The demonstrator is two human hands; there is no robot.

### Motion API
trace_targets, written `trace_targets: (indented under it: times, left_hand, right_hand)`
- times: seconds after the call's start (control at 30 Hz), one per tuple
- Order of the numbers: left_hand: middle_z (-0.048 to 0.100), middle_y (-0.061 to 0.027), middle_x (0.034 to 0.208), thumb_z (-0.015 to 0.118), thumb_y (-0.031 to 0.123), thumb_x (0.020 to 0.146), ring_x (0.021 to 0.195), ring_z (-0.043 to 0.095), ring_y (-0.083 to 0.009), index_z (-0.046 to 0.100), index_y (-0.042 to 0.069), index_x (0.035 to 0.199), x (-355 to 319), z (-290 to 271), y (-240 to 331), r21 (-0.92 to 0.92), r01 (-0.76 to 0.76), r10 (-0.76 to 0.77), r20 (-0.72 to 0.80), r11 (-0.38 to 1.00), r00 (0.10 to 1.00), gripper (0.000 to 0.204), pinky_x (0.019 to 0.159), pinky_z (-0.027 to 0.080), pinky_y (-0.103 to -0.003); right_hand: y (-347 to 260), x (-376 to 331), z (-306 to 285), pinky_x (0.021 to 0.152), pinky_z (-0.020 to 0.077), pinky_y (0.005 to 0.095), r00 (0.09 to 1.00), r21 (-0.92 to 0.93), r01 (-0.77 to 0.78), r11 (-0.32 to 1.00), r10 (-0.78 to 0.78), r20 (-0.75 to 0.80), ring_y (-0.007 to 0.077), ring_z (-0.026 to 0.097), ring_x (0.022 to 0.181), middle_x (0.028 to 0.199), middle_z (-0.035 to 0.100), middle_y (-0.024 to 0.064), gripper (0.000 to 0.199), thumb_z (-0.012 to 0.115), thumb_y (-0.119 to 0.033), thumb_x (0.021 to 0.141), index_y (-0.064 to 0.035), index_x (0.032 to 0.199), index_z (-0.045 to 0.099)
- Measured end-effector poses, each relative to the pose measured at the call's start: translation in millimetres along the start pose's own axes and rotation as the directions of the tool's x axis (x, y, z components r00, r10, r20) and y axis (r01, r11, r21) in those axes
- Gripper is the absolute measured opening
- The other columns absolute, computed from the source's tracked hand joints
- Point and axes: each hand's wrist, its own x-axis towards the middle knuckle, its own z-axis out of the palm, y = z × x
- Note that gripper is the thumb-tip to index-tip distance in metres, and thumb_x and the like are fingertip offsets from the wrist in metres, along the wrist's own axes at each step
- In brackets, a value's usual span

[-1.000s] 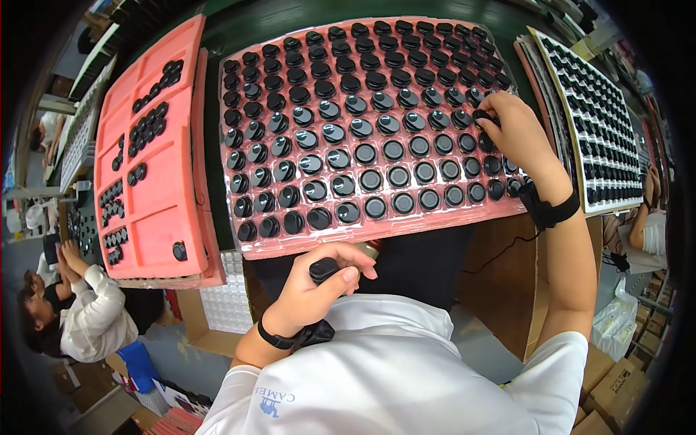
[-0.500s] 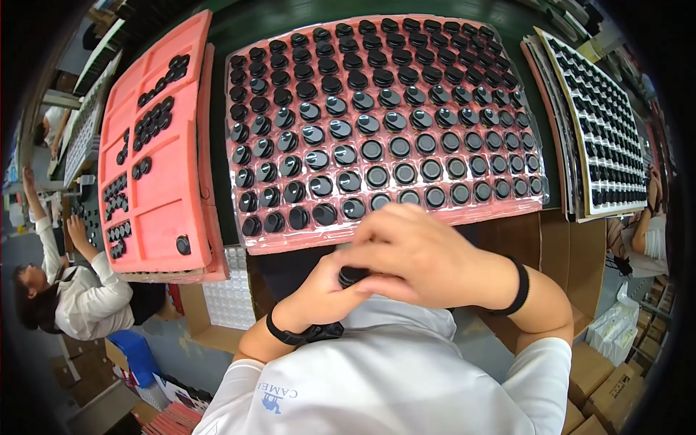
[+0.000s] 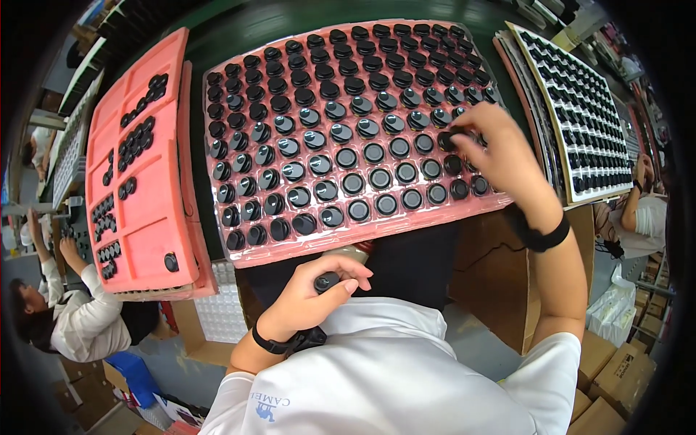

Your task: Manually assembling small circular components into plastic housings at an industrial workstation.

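Observation:
A clear plastic tray (image 3: 341, 235) over pink foam lies in front of me, its rows of pockets full of small black cap-like parts. Some show glossy slanted tops, others flat ringed faces. Close to my body, my left hand (image 3: 308, 290) curls around one small black cap-like part (image 3: 326, 281), with thumb and fingertips bent toward each other. My right hand (image 3: 496, 152) reaches over the tray's right side, its thumb and fingers closed on a black cap-like part (image 3: 447, 141) at the pockets. The fingers hide several pockets behind them.
To the left stands a pink compartment tray (image 3: 156, 210) with clusters of black parts. A stack topped by a white tray (image 3: 580, 123) of black parts sits at right. An open cardboard box (image 3: 500, 290) is below the table edge. Another person (image 3: 80, 304) works at far left.
My right hand has left my left hand and moved up and right onto the tray. My left hand has shifted slightly left, still around the black part. The whole view has shifted slightly.

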Motion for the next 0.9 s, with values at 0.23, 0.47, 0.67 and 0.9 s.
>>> trace_targets:
  times: [0.23, 0.47, 0.67, 0.9]
  left_hand:
    - [0.065, -0.009, 0.09, 0.057, 0.013, 0.088, 0.071, 0.052, -0.009, 0.061, -0.001, 0.101, 0.0, 1.4, 4.2, 0.034, -0.024, 0.023, 0.018, 0.999, 1.0, 0.019, 0.064, 0.044, -0.023]
    - [0.063, -0.0103, 0.095, 0.063, 0.008, 0.083, 0.071, 0.053, -0.009, 0.06, -0.002, 0.104, -5.1, -1.2, 0.3, 0.07, -0.109, 0.113, -0.045, 0.992, 0.993, 0.023, 0.064, 0.044, -0.023]
    - [0.06, -0.0102, 0.102, 0.07, -0.001, 0.074, 0.066, 0.052, -0.0084, 0.058, -0.001, 0.109, 4.9, 11.6, 7.4, 0.341, -0.295, 0.377, -0.208, 0.893, 0.902, 0.037, 0.068, 0.045, -0.024]
    - [0.058, -0.0154, 0.107, 0.073, 0.001, 0.071, 0.085, 0.058, -0.0169, 0.055, -0.003, 0.109, -1.1, 5.7, 7.3, 0.561, -0.355, 0.515, -0.152, 0.747, 0.843, 0.042, 0.071, 0.047, -0.026]
  right_hand:
    - [60.3, 1.0, 4.3, 0.07, 0.0469, 0.0359, 0.995, -0.301, -0.089, 0.949, 0.073, -0.064, 0.0287, 0.058, 0.081, 0.086, 0.057, 0.0126, 0.015, 0.065, -0.006, 0.079, -0.0006, 0.092, 0.059]
    - [13.9, -7.2, 0.2, 0.068, 0.0447, 0.0269, 0.974, 0.075, -0.192, 0.979, 0.199, -0.11, 0.0158, 0.057, 0.076, 0.081, 0.056, 0.0061, 0.015, 0.063, -0.006, 0.082, -0.0006, 0.095, 0.059]
    - [-96.2, -38.0, 26.4, 0.073, 0.0439, 0.0239, 0.921, 0.832, -0.378, 0.406, 0.077, 0.381, 0.0079, 0.052, 0.079, 0.091, 0.056, 0.0017, 0.019, 0.063, -0.003, 0.082, -0.0016, 0.1, 0.057]
    - [-128.2, -48.5, 54.0, 0.076, 0.0441, 0.0244, 0.938, 0.863, -0.332, 0.381, 0.036, 0.345, 0.0086, 0.053, 0.081, 0.092, 0.057, 0.0024, 0.018, 0.061, -0.002, 0.084, -0.0004, 0.101, 0.056]
